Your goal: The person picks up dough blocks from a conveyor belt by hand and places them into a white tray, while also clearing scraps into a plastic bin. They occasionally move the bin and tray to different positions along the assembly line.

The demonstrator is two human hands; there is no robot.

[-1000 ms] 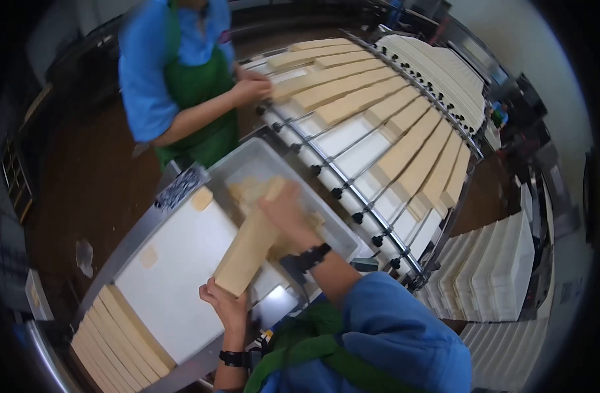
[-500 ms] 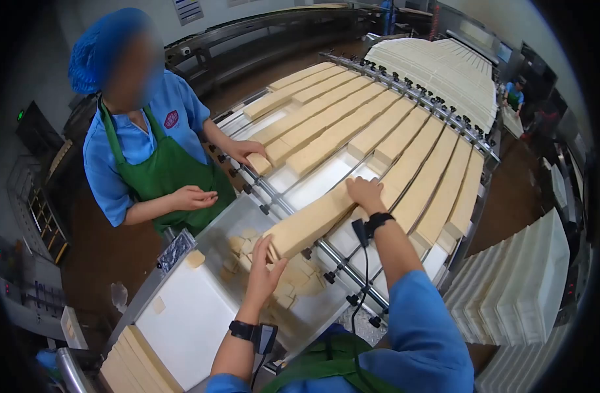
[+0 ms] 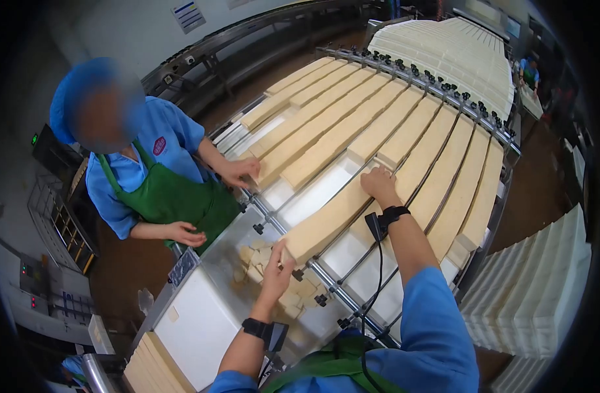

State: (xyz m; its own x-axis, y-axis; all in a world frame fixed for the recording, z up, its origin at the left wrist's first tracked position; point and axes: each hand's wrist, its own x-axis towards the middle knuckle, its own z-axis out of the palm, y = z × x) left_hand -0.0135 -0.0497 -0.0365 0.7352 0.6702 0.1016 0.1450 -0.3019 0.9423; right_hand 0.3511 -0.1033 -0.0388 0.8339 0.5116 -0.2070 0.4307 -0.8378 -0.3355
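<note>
**Long beige slab held at both ends on the conveyor**

Little writing shows. The white wall sign with blue print [image 3: 190, 14] and the round red badge [image 3: 159, 145] on the co-worker's blue shirt are both too small to read.

The long pale-beige rectangular slab [image 3: 326, 223] is smooth with a square-cut end. It lies along the white conveyor belt with metal rods [image 3: 316, 191], and its near end is over the grey tray of small beige offcuts [image 3: 257, 257].

The left hand [image 3: 277, 267] has spread fingers pressed flat against the near end. The right hand [image 3: 378, 183] rests palm-down on the far end and is not clenched.
</note>
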